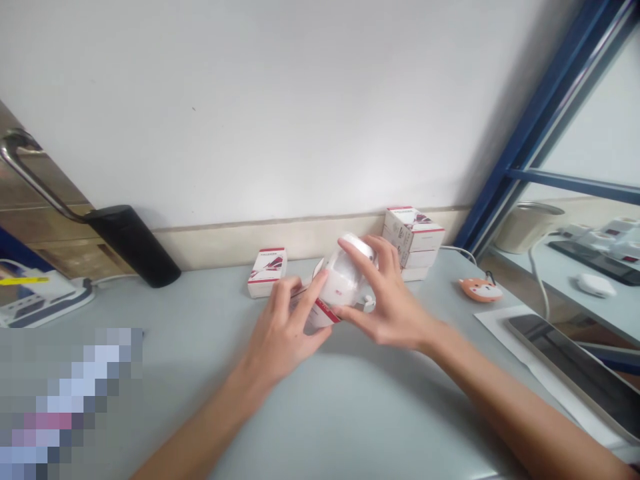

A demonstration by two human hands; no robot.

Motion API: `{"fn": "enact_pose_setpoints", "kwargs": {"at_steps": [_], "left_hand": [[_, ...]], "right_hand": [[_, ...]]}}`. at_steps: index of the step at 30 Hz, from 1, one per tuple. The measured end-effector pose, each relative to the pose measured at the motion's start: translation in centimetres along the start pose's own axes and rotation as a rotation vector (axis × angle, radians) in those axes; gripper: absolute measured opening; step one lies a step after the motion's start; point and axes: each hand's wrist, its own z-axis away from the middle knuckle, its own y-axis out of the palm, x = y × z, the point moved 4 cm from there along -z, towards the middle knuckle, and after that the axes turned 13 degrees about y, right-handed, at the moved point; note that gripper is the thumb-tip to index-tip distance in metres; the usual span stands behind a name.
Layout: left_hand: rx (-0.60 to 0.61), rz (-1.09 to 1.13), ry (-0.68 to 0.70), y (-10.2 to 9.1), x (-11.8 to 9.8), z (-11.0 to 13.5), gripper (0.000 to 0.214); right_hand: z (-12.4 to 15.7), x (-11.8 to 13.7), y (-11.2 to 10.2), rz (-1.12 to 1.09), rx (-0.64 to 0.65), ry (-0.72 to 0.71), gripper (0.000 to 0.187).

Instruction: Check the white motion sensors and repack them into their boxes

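My left hand grips a small white box with red trim that rests on the grey table, its flap open. My right hand holds a white rounded device wrapped in clear plastic, right at the open end of that box. Fingers of both hands curl around what they hold. Part of the box is hidden behind my left fingers.
A matching white-and-red box lies by the wall, and two or three more are stacked behind my right hand. An orange fox-shaped toy, a tablet on paper, a black cylinder and a blue frame surround the spot.
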Motion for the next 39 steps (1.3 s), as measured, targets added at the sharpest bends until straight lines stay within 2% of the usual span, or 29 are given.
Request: {"fn": "enact_pose_setpoints", "kwargs": {"at_steps": [3, 7, 12, 20, 22, 25, 28, 30, 35, 39], "left_hand": [[-0.03, -0.006, -0.046, -0.1, 0.2, -0.2, 0.072], [-0.105, 0.005, -0.088, -0.2, 0.8, -0.3, 0.069], [-0.104, 0.036, -0.041, 0.0, 0.8, 0.0, 0.077], [-0.127, 0.034, -0.049, -0.3, 0.1, 0.0, 0.042], [-0.147, 0.052, -0.094, -0.3, 0.2, -0.1, 0.038], [-0.194, 0.119, -0.237, -0.1, 0.5, -0.1, 0.035], [-0.217, 0.202, -0.357, 0.1, 0.4, 0.0, 0.038], [-0.186, 0.263, -0.395, 0.4, 0.1, 0.1, 0.041], [-0.084, 0.388, -0.325, 0.6, -0.5, 0.4, 0.069], [-0.129, 0.459, -0.305, 0.6, -0.1, 0.7, 0.077]], "right_hand": [[0.2, 0.1, 0.2, -0.057, 0.078, -0.007, 0.086], [0.8, 1.2, 1.0, -0.073, 0.016, -0.046, 0.074], [1.4, 3.0, 1.8, -0.065, 0.025, -0.152, 0.072], [1.3, 3.3, 0.8, 0.024, 0.067, -0.181, 0.051], [1.3, 3.4, 1.0, 0.033, 0.056, -0.201, 0.051], [1.3, 3.3, 1.2, 0.03, -0.058, -0.196, 0.05], [1.3, 2.8, 1.1, -0.024, -0.198, -0.13, 0.038], [1.2, 2.4, 1.1, -0.092, -0.224, -0.087, 0.033], [1.2, 1.9, 1.7, -0.176, -0.107, -0.105, 0.043], [1.2, 1.7, 1.9, -0.259, 0.007, -0.04, 0.038]]}}
